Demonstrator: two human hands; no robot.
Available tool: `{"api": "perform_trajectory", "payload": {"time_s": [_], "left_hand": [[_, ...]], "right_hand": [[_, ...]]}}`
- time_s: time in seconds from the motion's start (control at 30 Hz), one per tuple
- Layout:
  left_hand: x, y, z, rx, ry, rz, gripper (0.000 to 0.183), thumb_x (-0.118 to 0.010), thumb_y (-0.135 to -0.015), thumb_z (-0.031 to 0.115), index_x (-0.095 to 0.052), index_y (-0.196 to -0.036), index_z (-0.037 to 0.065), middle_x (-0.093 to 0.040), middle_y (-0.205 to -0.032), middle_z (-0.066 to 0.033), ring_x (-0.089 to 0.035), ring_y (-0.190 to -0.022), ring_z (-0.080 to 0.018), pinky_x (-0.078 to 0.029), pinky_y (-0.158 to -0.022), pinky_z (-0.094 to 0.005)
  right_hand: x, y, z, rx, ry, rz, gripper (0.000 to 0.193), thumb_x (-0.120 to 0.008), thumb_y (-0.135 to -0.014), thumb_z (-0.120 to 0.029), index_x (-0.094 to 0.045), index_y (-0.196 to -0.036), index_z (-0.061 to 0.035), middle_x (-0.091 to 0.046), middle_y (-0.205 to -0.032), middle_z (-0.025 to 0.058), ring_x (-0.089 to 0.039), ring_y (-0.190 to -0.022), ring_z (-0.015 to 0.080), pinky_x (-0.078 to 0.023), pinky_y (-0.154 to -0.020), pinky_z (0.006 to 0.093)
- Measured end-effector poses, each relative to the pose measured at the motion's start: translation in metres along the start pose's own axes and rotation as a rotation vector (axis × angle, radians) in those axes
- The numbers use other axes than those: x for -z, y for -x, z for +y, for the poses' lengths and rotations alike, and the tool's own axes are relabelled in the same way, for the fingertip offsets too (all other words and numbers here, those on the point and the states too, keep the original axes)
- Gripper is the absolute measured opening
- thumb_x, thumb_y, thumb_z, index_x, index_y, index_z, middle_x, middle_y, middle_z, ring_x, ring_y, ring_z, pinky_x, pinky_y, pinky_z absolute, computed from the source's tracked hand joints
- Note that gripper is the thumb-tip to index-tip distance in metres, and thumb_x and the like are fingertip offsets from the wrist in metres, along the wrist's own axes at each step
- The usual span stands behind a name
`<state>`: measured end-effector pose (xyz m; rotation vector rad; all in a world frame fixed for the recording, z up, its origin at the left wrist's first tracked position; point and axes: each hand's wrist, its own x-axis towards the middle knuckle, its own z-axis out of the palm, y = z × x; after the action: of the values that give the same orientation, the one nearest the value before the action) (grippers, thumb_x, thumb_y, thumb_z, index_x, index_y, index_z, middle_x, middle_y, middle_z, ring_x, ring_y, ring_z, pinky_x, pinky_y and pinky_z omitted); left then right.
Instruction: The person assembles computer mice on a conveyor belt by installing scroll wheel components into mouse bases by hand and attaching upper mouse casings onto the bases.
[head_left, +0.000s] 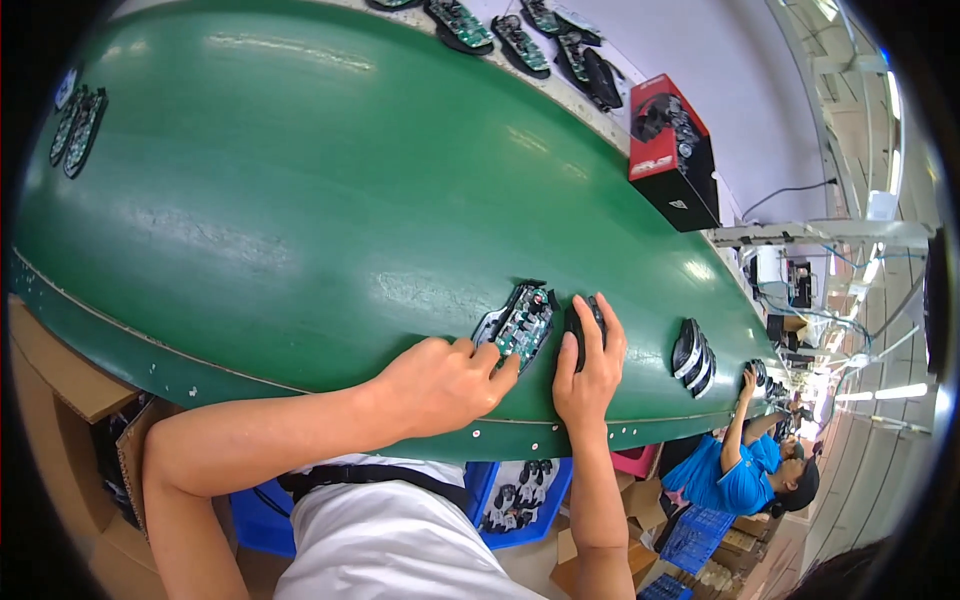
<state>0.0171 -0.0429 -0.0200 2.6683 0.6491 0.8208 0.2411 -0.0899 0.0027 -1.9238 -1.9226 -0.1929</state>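
On the green worktop, I take the exposed circuit board as landmark: at its near edge my left hand curls, whether gripping I can't tell; just right of it, my right hand wraps a black casing. I'd steady the board lightly by its rim.

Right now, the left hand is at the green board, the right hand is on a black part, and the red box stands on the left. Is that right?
No: in the head view, the red box stands on the right. The left hand is at the green board and the right hand is on a black part.
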Motion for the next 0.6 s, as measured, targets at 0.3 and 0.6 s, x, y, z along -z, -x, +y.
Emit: {"api": "perform_trajectory", "payload": {"time_s": [0.3, 0.6], "left_hand": [[-0.005, -0.001, -0.008, 0.01, -0.002, 0.079, 0.011, -0.064, -0.076, 0.011, -0.063, -0.083, 0.003, -0.062, -0.071, -0.0099, -0.068, -0.059, -0.0232, -0.052, -0.048, -0.0339], [0.001, -0.006, -0.024, 0.148, -0.104, 0.125, 0.017, -0.064, -0.074, 0.013, -0.066, -0.088, 0.004, -0.061, -0.075, -0.0084, -0.065, -0.057, -0.0214, -0.052, -0.048, -0.0319]], "right_hand": [[0.016, -0.024, 0.018, -0.033, -0.17, -0.043, 0.041, -0.046, -0.102, -0.019, -0.053, -0.139, -0.0031, -0.046, -0.146, 0.0218, -0.044, -0.134, 0.0386, -0.033, -0.112, 0.0448], [0.005, -0.038, 0.025, 0.012, -0.223, -0.199, 0.037, -0.056, -0.095, -0.02, -0.065, -0.128, -0.0056, -0.053, -0.142, 0.0194, -0.051, -0.13, 0.0377, -0.039, -0.109, 0.0436]]}}
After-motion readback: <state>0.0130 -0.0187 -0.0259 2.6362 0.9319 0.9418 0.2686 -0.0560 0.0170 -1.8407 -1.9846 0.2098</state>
